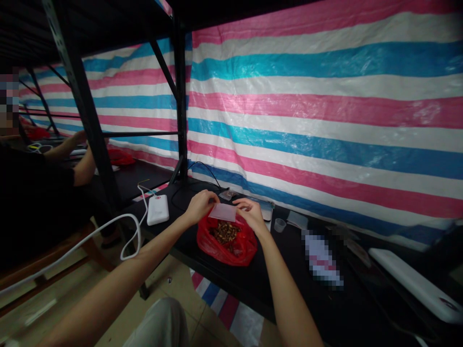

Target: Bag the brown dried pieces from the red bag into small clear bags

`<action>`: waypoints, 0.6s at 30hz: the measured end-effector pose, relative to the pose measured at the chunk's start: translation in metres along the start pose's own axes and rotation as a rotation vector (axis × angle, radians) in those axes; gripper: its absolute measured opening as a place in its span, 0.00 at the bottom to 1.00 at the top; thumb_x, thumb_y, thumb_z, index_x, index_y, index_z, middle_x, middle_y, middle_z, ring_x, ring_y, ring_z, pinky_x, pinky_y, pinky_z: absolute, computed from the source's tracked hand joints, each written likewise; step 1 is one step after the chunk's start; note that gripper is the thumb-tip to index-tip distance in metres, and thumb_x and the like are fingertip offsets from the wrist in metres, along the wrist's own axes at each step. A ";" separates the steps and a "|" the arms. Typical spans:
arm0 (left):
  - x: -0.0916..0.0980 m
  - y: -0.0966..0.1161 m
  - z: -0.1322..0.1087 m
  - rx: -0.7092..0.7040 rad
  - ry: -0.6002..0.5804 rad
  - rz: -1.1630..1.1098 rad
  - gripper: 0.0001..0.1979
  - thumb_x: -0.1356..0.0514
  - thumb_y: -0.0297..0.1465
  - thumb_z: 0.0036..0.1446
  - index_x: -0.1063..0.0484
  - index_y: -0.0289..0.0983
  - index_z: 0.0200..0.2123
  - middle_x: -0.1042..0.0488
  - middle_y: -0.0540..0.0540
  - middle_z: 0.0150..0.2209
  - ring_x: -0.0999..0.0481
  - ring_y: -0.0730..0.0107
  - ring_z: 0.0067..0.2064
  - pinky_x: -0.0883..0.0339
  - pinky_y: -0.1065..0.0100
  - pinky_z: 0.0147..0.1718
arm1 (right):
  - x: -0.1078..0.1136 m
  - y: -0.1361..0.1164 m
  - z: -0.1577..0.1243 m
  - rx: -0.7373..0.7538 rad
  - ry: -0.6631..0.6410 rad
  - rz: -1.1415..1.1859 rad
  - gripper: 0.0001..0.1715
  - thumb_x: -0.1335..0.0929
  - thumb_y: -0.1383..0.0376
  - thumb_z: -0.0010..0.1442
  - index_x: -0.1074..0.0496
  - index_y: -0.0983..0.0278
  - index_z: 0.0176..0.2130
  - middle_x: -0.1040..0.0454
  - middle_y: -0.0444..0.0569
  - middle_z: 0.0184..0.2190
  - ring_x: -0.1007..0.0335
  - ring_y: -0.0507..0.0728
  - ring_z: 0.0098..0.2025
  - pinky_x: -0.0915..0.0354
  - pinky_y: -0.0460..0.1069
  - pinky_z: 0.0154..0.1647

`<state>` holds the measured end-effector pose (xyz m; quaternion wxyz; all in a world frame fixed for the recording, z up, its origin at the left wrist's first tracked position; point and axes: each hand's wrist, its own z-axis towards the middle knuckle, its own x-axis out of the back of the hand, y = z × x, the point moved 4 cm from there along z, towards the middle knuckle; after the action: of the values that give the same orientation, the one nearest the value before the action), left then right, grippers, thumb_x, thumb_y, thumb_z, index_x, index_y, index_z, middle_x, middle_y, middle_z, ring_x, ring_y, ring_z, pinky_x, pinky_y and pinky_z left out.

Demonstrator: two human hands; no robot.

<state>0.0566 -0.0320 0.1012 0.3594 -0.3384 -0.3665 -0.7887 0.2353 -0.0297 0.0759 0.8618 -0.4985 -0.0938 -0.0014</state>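
A small translucent plastic bag [223,212] is stretched between my two hands, above the far side of an open red plastic bag [240,253]. My left hand [201,204] pinches its left edge between closed fingers. At its right edge, my right hand [253,215] grips with thumb and fingertips, the other fingers bent. Inside the red bag lies a heap of small brass-coloured pieces [227,232], too small to make out singly. Whether the small bag holds anything cannot be seen.
On the black table [289,270] stand a white power bank [158,210] with a white cable, a small clear cup [279,225] and a long white device [412,284]. A black shelf post [82,103] rises at left, where another person sits. Striped sheeting [325,111] hangs behind.
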 end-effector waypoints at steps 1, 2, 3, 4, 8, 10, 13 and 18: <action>0.000 0.001 0.000 -0.011 0.001 0.010 0.09 0.44 0.23 0.47 0.25 0.39 0.28 0.28 0.48 0.30 0.31 0.67 0.34 0.41 0.71 0.32 | 0.000 0.002 0.000 -0.006 0.002 0.012 0.10 0.30 0.64 0.42 0.27 0.64 0.29 0.27 0.45 0.20 0.33 0.52 0.22 0.42 0.44 0.22; 0.001 0.002 0.000 -0.024 0.004 0.016 0.09 0.44 0.23 0.47 0.26 0.39 0.28 0.28 0.48 0.30 0.31 0.67 0.35 0.42 0.71 0.32 | 0.000 0.003 0.001 -0.013 0.004 0.022 0.10 0.30 0.64 0.41 0.28 0.64 0.29 0.28 0.44 0.19 0.34 0.52 0.22 0.43 0.44 0.22; 0.001 0.003 0.000 -0.037 0.011 0.020 0.09 0.44 0.22 0.47 0.26 0.39 0.28 0.28 0.49 0.30 0.32 0.67 0.35 0.42 0.71 0.32 | 0.000 0.005 0.001 -0.020 0.007 0.031 0.09 0.30 0.65 0.41 0.29 0.64 0.28 0.28 0.43 0.18 0.34 0.51 0.21 0.43 0.44 0.22; 0.002 0.004 -0.001 -0.050 0.022 0.021 0.09 0.45 0.22 0.48 0.27 0.39 0.27 0.28 0.49 0.30 0.32 0.67 0.36 0.42 0.71 0.32 | 0.001 0.006 0.002 -0.021 0.013 0.037 0.10 0.30 0.65 0.41 0.30 0.64 0.28 0.29 0.42 0.18 0.34 0.51 0.21 0.44 0.44 0.21; 0.000 0.003 -0.001 -0.080 0.053 -0.003 0.07 0.44 0.24 0.50 0.27 0.38 0.30 0.28 0.49 0.31 0.33 0.69 0.35 0.42 0.71 0.33 | 0.002 0.007 0.002 0.024 0.016 -0.054 0.14 0.31 0.63 0.44 0.28 0.64 0.34 0.27 0.43 0.22 0.33 0.51 0.25 0.44 0.43 0.23; -0.005 0.000 -0.002 -0.071 0.013 -0.022 0.05 0.43 0.29 0.52 0.28 0.38 0.32 0.28 0.49 0.31 0.32 0.70 0.33 0.42 0.71 0.32 | 0.000 0.008 0.001 0.051 -0.011 -0.124 0.17 0.31 0.62 0.46 0.27 0.64 0.38 0.25 0.45 0.27 0.32 0.52 0.29 0.41 0.44 0.28; -0.012 -0.001 -0.004 -0.075 -0.051 -0.016 0.09 0.43 0.36 0.53 0.28 0.37 0.33 0.28 0.48 0.32 0.31 0.68 0.34 0.41 0.71 0.32 | -0.004 0.013 0.000 0.059 -0.061 -0.191 0.13 0.30 0.60 0.46 0.25 0.65 0.33 0.24 0.47 0.30 0.30 0.55 0.32 0.38 0.47 0.34; -0.015 0.007 -0.006 -0.172 -0.127 -0.010 0.06 0.44 0.31 0.55 0.28 0.39 0.33 0.27 0.50 0.35 0.30 0.69 0.39 0.41 0.72 0.36 | -0.005 0.021 0.000 0.022 -0.097 -0.317 0.12 0.31 0.60 0.48 0.24 0.63 0.32 0.23 0.47 0.29 0.28 0.55 0.31 0.38 0.46 0.33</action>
<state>0.0687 -0.0354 0.0886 0.3010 -0.4156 -0.3213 -0.7959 0.2329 -0.0195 0.0571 0.8506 -0.4675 -0.2129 -0.1121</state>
